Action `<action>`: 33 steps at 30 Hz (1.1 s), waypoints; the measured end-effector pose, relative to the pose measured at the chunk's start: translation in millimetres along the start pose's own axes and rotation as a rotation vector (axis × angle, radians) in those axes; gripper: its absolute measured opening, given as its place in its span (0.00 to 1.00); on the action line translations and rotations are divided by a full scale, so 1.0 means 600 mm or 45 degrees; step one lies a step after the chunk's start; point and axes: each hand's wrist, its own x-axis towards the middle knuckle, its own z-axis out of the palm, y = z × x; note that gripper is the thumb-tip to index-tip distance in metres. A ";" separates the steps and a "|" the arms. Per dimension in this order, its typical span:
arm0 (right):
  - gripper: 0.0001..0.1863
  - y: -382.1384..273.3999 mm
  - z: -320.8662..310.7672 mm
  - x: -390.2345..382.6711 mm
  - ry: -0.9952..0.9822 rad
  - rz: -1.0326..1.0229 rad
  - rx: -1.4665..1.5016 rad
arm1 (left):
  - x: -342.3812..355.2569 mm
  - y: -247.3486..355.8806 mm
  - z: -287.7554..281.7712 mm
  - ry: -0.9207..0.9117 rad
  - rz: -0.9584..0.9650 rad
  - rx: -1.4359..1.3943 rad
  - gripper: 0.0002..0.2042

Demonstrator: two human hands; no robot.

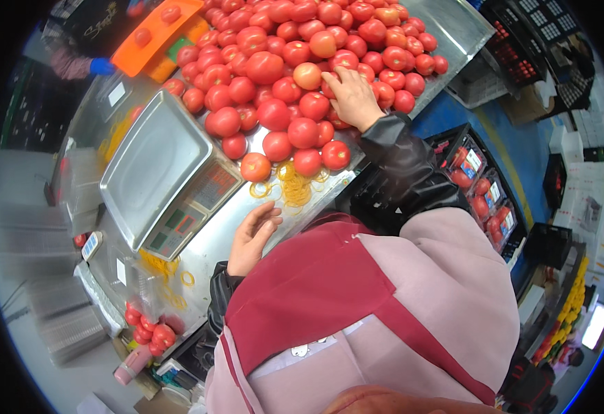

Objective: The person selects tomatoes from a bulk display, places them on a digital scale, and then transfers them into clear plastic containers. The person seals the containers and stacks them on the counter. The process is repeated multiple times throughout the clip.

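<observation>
My right hand (pixel 349 96) lies on the big pile of red tomatoes (pixel 264 65), fingers apart and bent, beside a paler orange tomato (pixel 307 76); what lies under its palm is hidden. My left hand (pixel 254 234) is loosely curled with fingers apart and nothing in it, over the steel table (pixel 216 272) near its front edge. Between my hands lies a heap of yellow rubber bands (pixel 295 190). A digital scale with an empty steel pan (pixel 156 162) stands left of the pile, close to my left hand.
An orange tray (pixel 150 38) is at the back left, near another person's blue-gloved hand (pixel 100 67). Black crates of packed tomatoes (pixel 481 193) sit at my right. Stacks of clear containers (pixel 60 310), a tomato cluster (pixel 153 331) and more bands (pixel 171 276) are at the left.
</observation>
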 end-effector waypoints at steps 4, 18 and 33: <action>0.27 0.025 0.005 0.027 -0.097 0.115 0.319 | -0.028 -0.018 -0.037 0.120 0.102 0.085 0.21; 0.22 -0.061 0.004 0.009 -0.221 0.296 0.301 | 0.050 0.140 -0.155 0.943 0.663 1.149 0.25; 0.19 -0.169 -0.024 0.021 -0.212 0.477 1.364 | 0.099 0.053 -0.041 0.147 0.509 0.132 0.33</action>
